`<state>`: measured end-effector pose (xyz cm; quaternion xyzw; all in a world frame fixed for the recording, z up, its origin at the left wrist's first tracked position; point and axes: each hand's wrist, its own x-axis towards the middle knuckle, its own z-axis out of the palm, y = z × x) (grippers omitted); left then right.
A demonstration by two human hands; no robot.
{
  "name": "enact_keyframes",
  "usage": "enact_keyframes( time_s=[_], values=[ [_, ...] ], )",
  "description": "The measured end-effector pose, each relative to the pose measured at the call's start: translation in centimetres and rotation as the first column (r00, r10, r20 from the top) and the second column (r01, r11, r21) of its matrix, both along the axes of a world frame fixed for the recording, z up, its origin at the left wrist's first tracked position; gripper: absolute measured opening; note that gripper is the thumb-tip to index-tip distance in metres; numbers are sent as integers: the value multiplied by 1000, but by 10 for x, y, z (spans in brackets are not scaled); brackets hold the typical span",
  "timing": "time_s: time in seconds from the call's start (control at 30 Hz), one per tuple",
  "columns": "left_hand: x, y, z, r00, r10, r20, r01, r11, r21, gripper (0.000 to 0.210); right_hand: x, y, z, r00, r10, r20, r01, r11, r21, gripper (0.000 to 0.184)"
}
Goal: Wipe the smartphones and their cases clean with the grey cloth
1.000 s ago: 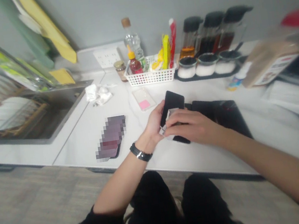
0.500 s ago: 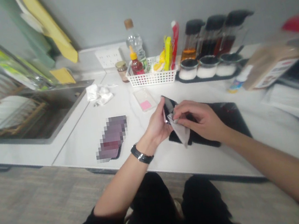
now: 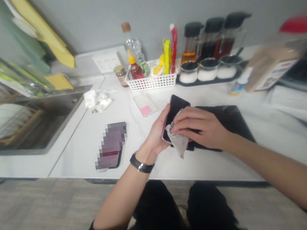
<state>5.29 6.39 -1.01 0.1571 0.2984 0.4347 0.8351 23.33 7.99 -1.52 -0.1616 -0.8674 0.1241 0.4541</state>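
Observation:
My left hand (image 3: 156, 135), with a black watch on its wrist, is closed round the edge of a dark-screened smartphone (image 3: 177, 106) held above the counter. My right hand (image 3: 201, 127) pinches a light grey cloth (image 3: 180, 143) and presses it against the lower part of the screen. The fingertips are partly hidden by the cloth. Under and behind the right hand lies a black tablet-like slab (image 3: 233, 120). Another phone (image 3: 112, 146), its face pixelated, lies to the left. A clear phone case (image 3: 145, 105) with a pink patch lies beyond my left hand.
A white basket (image 3: 153, 82) of bottles and packets stands at the back, beside seasoning jars (image 3: 208, 70) on a black tray. Crumpled tissue (image 3: 98, 100) lies near the sink (image 3: 45, 146) on the left. A red-lidded container (image 3: 275, 62) stands at the right.
The phone has turned so that more of its dark screen faces me. My right hand and the cloth have shifted slightly down it. The whole view has moved slightly.

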Motion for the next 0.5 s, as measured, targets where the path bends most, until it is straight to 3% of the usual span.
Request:
enact_keyframes(
  time_s=[0.1, 0.17, 0.23, 0.33, 0.43, 0.5],
  values=[
    [1, -5, 2, 989, -113, -96, 115, 993, 15, 49, 7, 12, -4, 989, -142, -51, 142, 990, -14, 10],
    [3, -9, 3, 969, -168, -183, 183, 981, 65, 53, 13, 24, -8, 944, -298, -138, 285, 953, -107, 5],
    [5, -14, 4, 945, -173, -278, 221, 963, 153, 47, 15, 29, -9, 892, -389, -229, 340, 913, -228, 3],
    [7, -19, 2, 917, -65, -393, 210, 917, 339, 31, 12, 19, -3, 887, -353, -299, 267, 918, -292, 6],
    [7, -19, -2, 868, 52, -494, 228, 841, 491, 27, 8, 6, 7, 947, -231, -225, 198, 967, -158, 8],
    [7, -18, -4, 831, 116, -543, 249, 797, 551, 29, 8, 4, 10, 955, -228, -190, 209, 971, -114, 9]
  ],
)
